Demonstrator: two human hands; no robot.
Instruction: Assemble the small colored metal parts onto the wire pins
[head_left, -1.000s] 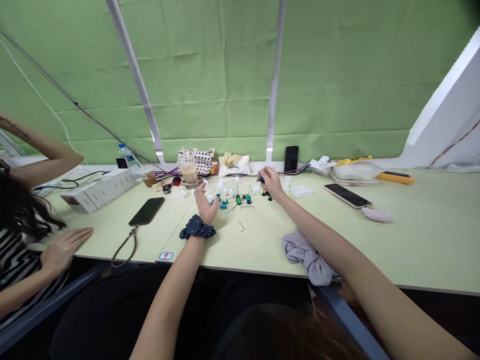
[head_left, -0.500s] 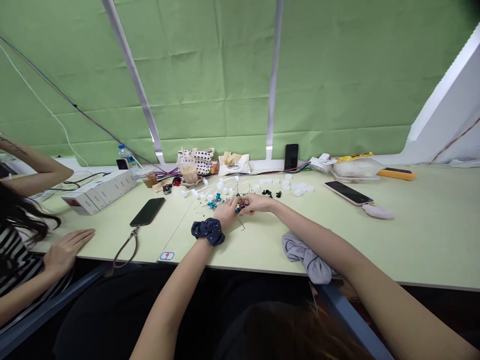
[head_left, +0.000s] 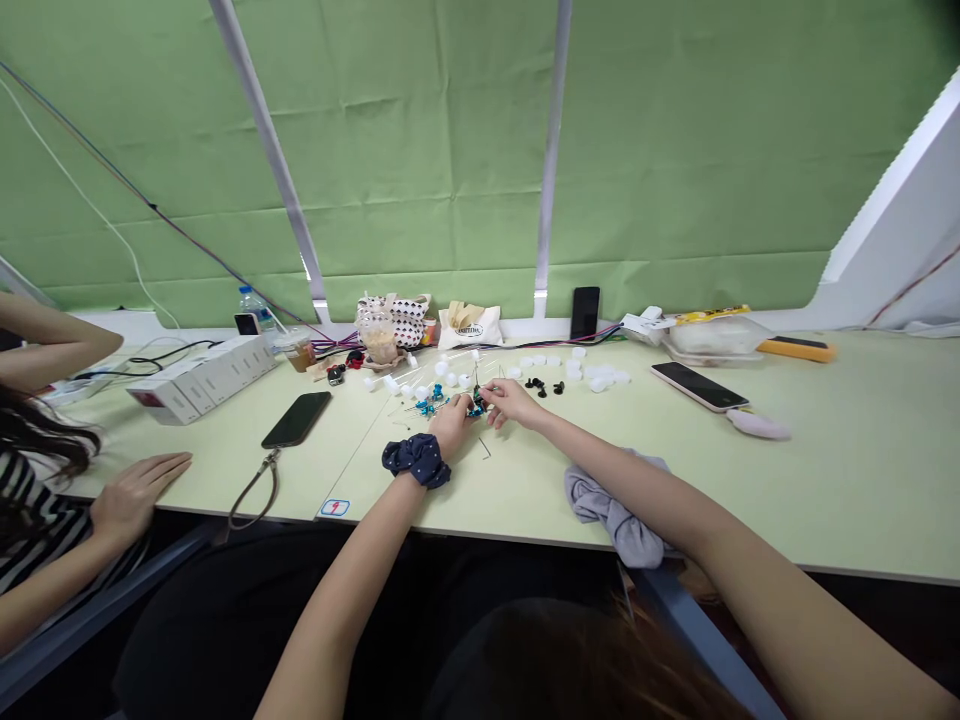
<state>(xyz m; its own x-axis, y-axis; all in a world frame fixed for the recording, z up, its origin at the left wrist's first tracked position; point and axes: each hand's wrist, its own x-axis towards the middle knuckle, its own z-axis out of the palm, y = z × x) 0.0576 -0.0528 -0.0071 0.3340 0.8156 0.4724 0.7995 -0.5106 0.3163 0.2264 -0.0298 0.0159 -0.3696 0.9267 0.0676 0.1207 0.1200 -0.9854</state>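
My left hand (head_left: 451, 428), with a navy dotted scrunchie (head_left: 417, 460) at its wrist, is closed round a small dark and blue part (head_left: 477, 404). A thin dark rod stands up from about that part. From the right, my right hand (head_left: 511, 402) pinches with thumb and forefinger at the same spot; what it grips is too small to make out. Several shiny blue pieces (head_left: 430, 402) lie just left of my hands. Below them rests an L-shaped hex key (head_left: 486, 449). Small black pieces (head_left: 541, 387) sit to the right.
White caps (head_left: 553, 360) are scattered behind my hands. A phone with a strap (head_left: 296, 420) lies left, another phone (head_left: 697, 387) right. A drink cup (head_left: 381, 345) and white boxes (head_left: 204, 378) stand left. A grey scrunchie (head_left: 615, 515) touches my right forearm. A co-worker's hand (head_left: 133, 495) rests far left.
My right hand has lifted slightly and moved up to the part, so more of the part shows between my hands. The co-worker's raised arm has shifted left and down.
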